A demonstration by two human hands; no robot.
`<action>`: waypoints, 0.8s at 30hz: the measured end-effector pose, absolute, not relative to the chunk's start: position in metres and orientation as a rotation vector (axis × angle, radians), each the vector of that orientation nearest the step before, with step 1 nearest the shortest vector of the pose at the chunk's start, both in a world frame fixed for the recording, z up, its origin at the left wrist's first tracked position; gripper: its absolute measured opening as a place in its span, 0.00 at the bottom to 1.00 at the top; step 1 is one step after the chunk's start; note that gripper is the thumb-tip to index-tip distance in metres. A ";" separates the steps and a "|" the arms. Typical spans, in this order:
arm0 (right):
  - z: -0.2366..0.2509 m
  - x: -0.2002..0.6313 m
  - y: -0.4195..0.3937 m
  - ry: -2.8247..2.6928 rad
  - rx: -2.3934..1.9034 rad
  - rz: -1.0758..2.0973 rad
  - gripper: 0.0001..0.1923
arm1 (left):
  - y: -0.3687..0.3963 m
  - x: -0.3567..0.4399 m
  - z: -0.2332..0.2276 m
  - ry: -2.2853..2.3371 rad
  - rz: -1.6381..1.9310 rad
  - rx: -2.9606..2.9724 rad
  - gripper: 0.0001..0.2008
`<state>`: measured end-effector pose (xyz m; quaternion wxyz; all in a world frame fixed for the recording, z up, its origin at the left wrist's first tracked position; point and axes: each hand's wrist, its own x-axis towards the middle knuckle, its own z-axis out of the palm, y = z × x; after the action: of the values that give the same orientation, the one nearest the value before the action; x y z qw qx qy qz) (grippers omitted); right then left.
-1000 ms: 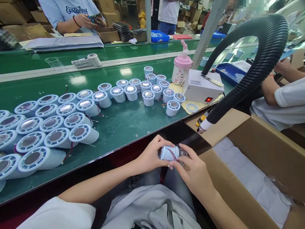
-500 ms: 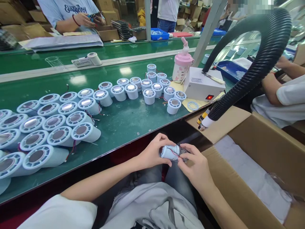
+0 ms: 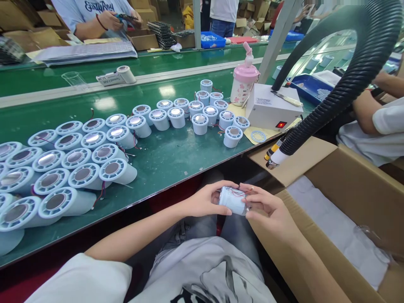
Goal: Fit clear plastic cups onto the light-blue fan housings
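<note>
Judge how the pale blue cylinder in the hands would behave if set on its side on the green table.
The pale blue cylinder looks like rigid plastic, probably light. Its round body would likely roll. Its thin red wires look floppy and could snag.

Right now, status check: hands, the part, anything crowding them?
Left hand and right hand both gripping one pale blue cylinder over the lap. Red wires on it. Open cardboard box close at right; green table edge just ahead.

the table (image 3: 164,160) is dark green. the round parts (image 3: 110,168) on it are pale blue with shiny silver centres. the bottle (image 3: 243,82) has a pink cap, the hose (image 3: 353,71) is ribbed black, the bin (image 3: 304,90) blue, the box (image 3: 356,189) brown.
</note>
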<state>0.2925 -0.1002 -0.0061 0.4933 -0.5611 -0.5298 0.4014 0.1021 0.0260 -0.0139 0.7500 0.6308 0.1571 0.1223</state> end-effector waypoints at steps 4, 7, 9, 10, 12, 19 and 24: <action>-0.009 0.294 -0.108 -1.613 -1.407 0.657 0.26 | 0.021 0.103 -0.012 0.364 0.259 1.142 0.31; -0.012 0.295 -0.112 -1.598 -1.396 0.674 0.23 | 0.019 0.102 -0.009 0.327 0.224 1.142 0.34; -0.013 0.295 -0.114 -1.544 -1.383 0.778 0.23 | 0.019 0.100 -0.005 0.310 0.226 1.202 0.36; -0.013 0.295 -0.114 -1.516 -1.374 0.823 0.22 | 0.019 0.099 -0.002 0.309 0.224 1.251 0.36; -0.012 0.294 -0.115 -1.485 -1.357 0.877 0.22 | 0.019 0.096 0.003 0.313 0.206 1.360 0.37; -0.007 0.290 -0.123 -1.612 -1.392 0.689 0.24 | 0.017 0.090 0.008 0.302 0.201 1.375 0.35; -0.006 0.287 -0.126 -1.599 -1.391 0.677 0.23 | 0.017 0.088 0.008 0.319 0.194 1.395 0.35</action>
<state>0.2870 -0.1262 -0.0060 0.4425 -0.5605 -0.6446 0.2730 0.0880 0.0169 0.0078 0.7505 0.6383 0.1460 0.0888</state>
